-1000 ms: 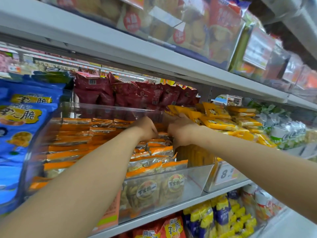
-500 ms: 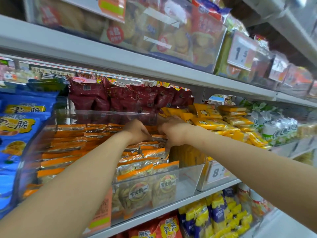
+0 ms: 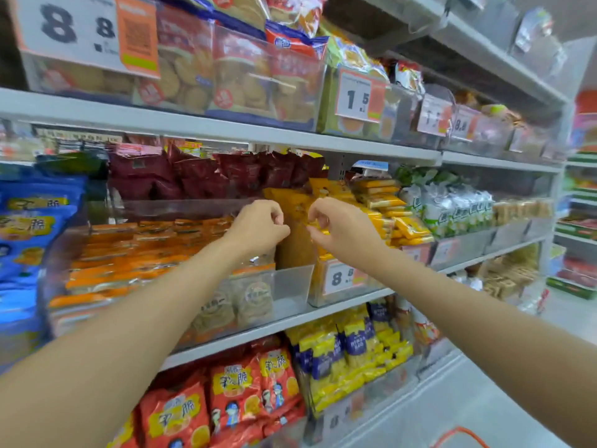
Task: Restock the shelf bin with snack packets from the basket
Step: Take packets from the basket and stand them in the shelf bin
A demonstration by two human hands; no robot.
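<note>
Facing a shop shelf, both bare arms stretched forward. Over the right end of the clear shelf bin [image 3: 292,286], the left hand [image 3: 258,226], fingers curled in against the thumb, nothing visible inside them. Just right of it, apart by a small gap, the right hand [image 3: 340,227], fingers likewise curled, a speck of yellow at the fingertips; cannot tell whether pinched there or merely part of the yellow packets [image 3: 384,205] behind. In the bin, orange snack packets [image 3: 129,253] stacked in rows across the left and middle, more of them upright against the near clear wall, and a bare stretch of bin at the near right corner. Immediately right of that bin, a 2nd clear bin with the yellow packets and a price tag [image 3: 339,278] starting with 8, the rest blurred. Far behind both bins, dark red packets [image 3: 193,176]. At far left, blue bags [image 3: 29,221]. On the shelf above, biscuit packs [image 3: 242,79] behind tags marked 8.8 and 1.5. On the shelf below, red bags [image 3: 232,392]. At the near right bottom edge, an orange curved handle [image 3: 458,436], the rest out of frame.
</note>
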